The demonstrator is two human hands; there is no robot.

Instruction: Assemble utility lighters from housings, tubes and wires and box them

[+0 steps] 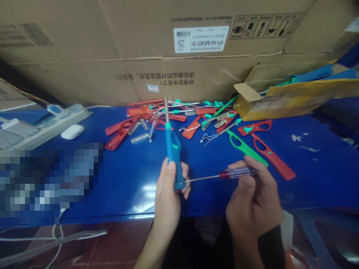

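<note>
A blue long-necked lighter (171,149) with a metal tube and a teal trigger stands nearly upright in my left hand (168,186), whose fingers wrap round the lower handle. My right hand (252,198) grips a screwdriver (238,172) with a clear purple and red handle. Its thin shaft points left, and the tip is at the bottom end of the lighter's handle. Beyond my hands lie a green casing (246,148) and a red casing (276,158), to the right of the lighter.
Red casings (122,134), metal tubes, wires and teal parts are heaped at the back of the blue table (134,164). An open carton (283,106) holds blue lighters at the back right. On the left are a power strip (50,125) and a white earphone case (72,131).
</note>
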